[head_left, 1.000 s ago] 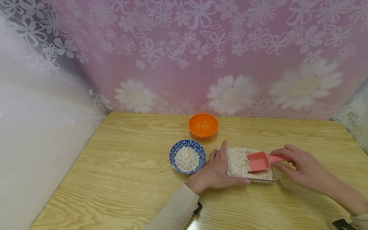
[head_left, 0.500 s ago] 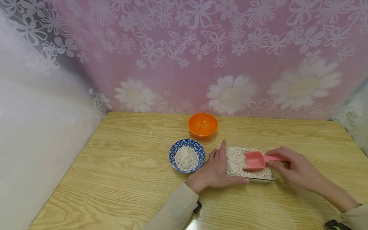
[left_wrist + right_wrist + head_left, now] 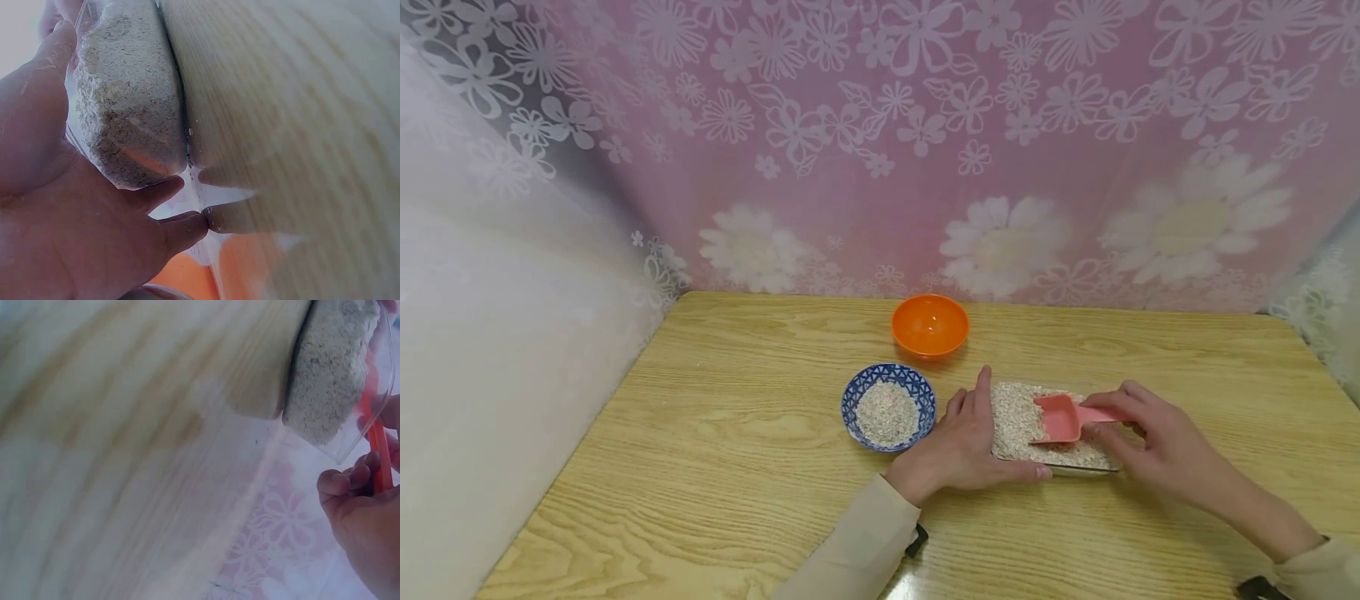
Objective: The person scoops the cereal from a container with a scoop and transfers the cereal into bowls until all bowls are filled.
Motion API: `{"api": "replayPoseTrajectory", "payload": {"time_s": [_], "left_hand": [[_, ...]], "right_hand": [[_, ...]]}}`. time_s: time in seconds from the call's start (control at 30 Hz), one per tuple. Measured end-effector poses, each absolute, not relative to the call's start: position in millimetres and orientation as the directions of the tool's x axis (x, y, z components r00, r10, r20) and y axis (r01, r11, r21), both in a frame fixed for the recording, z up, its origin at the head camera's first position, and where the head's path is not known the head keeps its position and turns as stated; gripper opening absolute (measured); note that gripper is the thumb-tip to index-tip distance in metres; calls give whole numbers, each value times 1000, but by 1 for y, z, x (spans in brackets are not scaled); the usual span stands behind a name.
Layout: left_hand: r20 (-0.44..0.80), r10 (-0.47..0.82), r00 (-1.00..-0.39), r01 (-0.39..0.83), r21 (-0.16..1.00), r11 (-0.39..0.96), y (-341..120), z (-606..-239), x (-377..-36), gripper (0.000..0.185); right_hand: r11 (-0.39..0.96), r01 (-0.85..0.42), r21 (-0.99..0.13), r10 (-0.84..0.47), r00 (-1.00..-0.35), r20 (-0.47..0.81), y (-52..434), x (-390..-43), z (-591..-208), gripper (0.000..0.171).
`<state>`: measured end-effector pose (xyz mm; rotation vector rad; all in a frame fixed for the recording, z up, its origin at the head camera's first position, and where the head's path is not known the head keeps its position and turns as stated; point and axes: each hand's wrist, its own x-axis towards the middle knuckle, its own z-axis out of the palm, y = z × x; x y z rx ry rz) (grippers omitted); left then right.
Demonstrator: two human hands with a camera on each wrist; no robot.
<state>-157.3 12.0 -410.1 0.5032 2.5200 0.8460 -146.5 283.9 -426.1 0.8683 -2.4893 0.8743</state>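
A clear rectangular container (image 3: 1017,417) filled with pale oat flakes stands on the table. My left hand (image 3: 961,446) rests against its left end, fingers straight along that side and thumb stretched along the near edge. In the left wrist view, fingertips (image 3: 187,228) reach down beside the container wall. My right hand (image 3: 1161,437) pinches the handle of a pink scoop (image 3: 1060,418), whose bowl lies in the flakes at the container's middle. Curled fingers grip the scoop handle (image 3: 382,469) in the right wrist view. Beside my left hand sits a blue-and-white patterned bowl (image 3: 857,392) holding oat flakes.
An orange bowl (image 3: 930,327) stands behind the patterned bowl, nothing visible inside it. The wood-grain table (image 3: 715,433) extends to the left and front. A pink flowered curtain (image 3: 850,167) closes off the back edge.
The right hand has moved the scoop a little to the left through the flakes. The left hand, the container and both bowls hold their places.
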Motion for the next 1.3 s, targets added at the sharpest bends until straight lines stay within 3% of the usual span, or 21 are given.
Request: {"api": "replayPoseTrajectory", "payload": {"time_s": [0.1,0.2,0.53,0.8,0.9,1.1,1.3], "left_hand": [[-281,463,-841,200,633,748,12,-410,-157,132],[-281,464,-840,203,631,749,11,-410,-157,131],[-280,469,-838,214,622,753,12,-410,-158,131],[-274,470,-839,224,614,757,12,-411,-158,131],[-269,471,-840,227,614,756,13,-412,-158,132],[-267,470,-841,225,618,753,13,-412,-158,133],[-269,470,-841,221,621,752,12,-412,-158,133]], "right_hand": [[603,-681,-415,-447,-719,531,282,-148,-427,43],[594,-671,-445,-434,-732,524,283,-148,-428,47],[610,-500,-615,-350,-866,357,294,-143,-433,37],[592,-667,-453,-421,-735,532,280,-149,-432,48],[595,-678,-432,-422,-721,550,276,-150,-431,47],[601,-614,-512,-401,-785,471,279,-147,-429,47],[613,-504,-608,-362,-864,350,287,-140,-429,35]]}}
